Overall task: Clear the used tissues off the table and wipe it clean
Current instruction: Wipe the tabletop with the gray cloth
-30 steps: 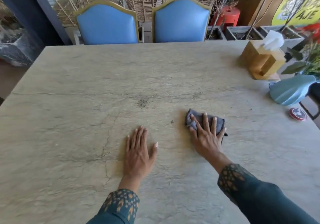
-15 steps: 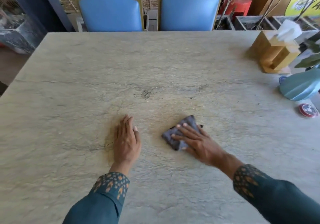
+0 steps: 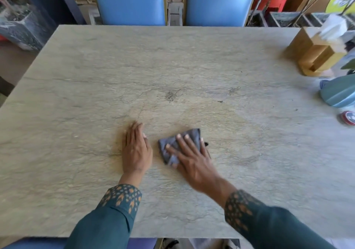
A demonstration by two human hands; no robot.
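While the left hand lies flat with fingers together on the stone tabletop, the right hand presses a folded grey cloth down just beside it, fingers spread over the fabric. Far right stand a wooden tissue holder and a blue vase.

Two blue chairs top centre; blue vase and red disc at right edge (disc blurred).
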